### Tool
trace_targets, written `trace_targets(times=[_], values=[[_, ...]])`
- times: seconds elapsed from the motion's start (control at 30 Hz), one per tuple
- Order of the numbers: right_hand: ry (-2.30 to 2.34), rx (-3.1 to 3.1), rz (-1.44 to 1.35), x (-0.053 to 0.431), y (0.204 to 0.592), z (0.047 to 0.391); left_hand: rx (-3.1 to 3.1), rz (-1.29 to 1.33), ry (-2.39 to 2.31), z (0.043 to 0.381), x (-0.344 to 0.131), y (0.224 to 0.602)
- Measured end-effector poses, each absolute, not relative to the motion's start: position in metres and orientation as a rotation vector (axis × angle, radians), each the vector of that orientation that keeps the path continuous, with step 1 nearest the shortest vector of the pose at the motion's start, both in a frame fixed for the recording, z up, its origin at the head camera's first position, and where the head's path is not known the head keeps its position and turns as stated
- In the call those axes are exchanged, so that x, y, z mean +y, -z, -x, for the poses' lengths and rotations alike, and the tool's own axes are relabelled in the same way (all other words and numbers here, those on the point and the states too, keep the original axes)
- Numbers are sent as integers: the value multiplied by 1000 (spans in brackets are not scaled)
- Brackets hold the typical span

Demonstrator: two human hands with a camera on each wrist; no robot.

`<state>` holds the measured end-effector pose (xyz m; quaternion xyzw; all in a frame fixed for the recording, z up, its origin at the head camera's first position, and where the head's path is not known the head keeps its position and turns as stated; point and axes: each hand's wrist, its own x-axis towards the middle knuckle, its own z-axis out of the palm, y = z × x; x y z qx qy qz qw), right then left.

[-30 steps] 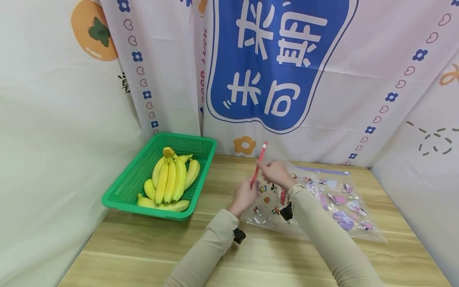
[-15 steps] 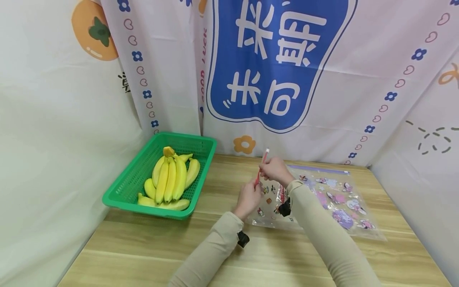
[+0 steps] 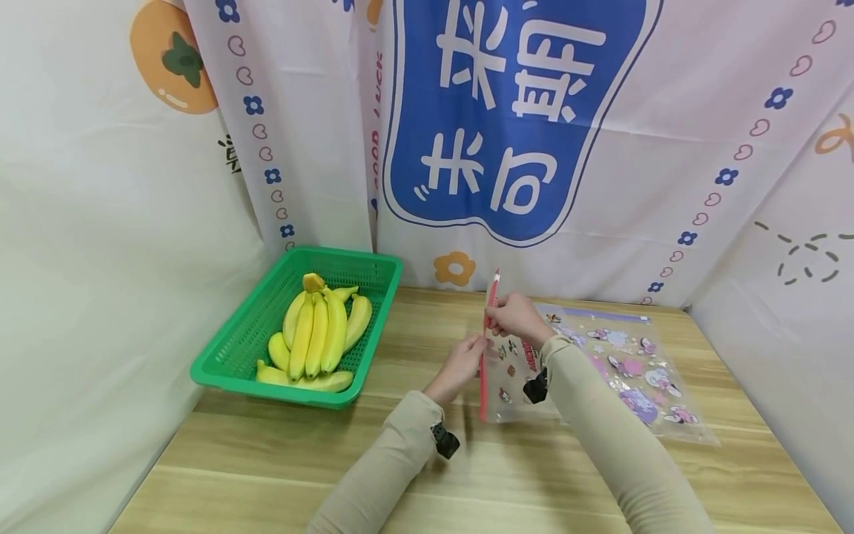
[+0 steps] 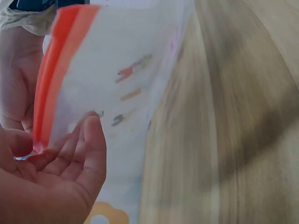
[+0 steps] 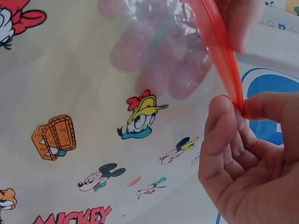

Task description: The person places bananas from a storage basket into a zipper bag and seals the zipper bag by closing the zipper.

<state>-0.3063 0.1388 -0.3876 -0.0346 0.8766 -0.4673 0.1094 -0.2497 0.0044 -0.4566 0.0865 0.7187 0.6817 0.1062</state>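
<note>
A clear zip bag [image 3: 514, 382] with cartoon prints and a red zip edge is held up on edge above the table. My left hand [image 3: 460, 367] pinches the red zip strip [image 3: 483, 393] about midway down. Just above it, my right hand [image 3: 520, 319] pinches the same strip between thumb and fingers. In the right wrist view, the left hand's fingers [image 5: 163, 70] show through the clear plastic. Seen from the left wrist, the strip [image 4: 60, 60] runs up from the left thumb, with the right hand [image 4: 16, 79] behind it.
A second clear zip bag [image 3: 630, 371] with a purple zip and pink-purple prints lies flat at the right. On the left stands a green basket [image 3: 383, 319] holding several yellow bananas [image 3: 320, 334]. A printed cloth [image 3: 320, 148] hangs behind the wooden table [image 3: 253, 460].
The bag's red zip edge has come into view below the left hand and now runs in one long line. The left hand shifted right, then back slightly; the right hand moved slightly right.
</note>
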Motion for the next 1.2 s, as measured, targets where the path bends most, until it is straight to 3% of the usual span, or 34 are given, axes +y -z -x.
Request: trace_targets(times=[0.7,1.2], values=[[1379,2535,199,141,388,305,2359,-200,-1998,257,5,457],[1091,2709,212,137,395,303,2339,-232,-1947,258,0,457]])
